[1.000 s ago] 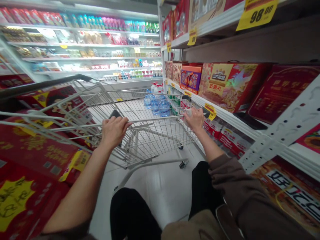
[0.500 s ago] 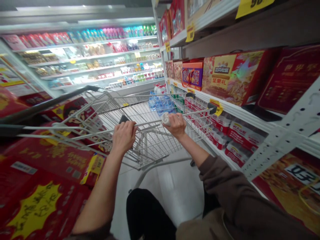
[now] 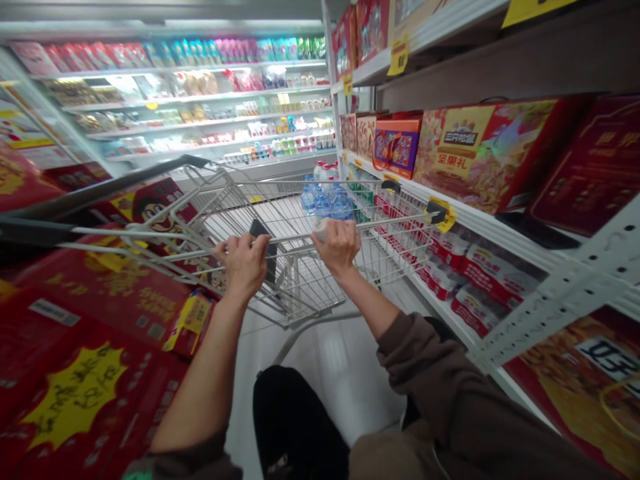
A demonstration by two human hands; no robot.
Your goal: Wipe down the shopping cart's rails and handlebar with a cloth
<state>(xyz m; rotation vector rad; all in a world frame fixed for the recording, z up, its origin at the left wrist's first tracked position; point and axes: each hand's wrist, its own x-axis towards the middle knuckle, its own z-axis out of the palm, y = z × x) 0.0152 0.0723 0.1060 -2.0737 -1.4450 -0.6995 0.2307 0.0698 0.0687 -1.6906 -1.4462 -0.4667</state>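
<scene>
A wire shopping cart (image 3: 320,293) stands in front of me, turned partly sideways in the aisle. My left hand (image 3: 246,265) is closed over its near top rail, fingers curled on the bar. Further right on the same rail, my right hand (image 3: 340,245) is closed, with a whitish crumpled piece (image 3: 321,231) showing at its thumb side; its material is unclear. Just beyond my left hand, a dark flat panel (image 3: 265,250) shows at the cart's wires. The cart's long dark bar (image 3: 100,193) reaches out to the left.
Red boxes with a yellow price star (image 3: 75,393) are stacked close on the left. On the right, a white shelf (image 3: 565,293) holds gift boxes (image 3: 480,150) and packs of bottles (image 3: 473,307). Blue water bottles (image 3: 327,200) stand ahead, before a lit refrigerated display (image 3: 195,100).
My hands and the near rail have shifted slightly left in view, while the shelves have slid right. More of the dark panel beside my left hand shows. Both hands stay on the cart.
</scene>
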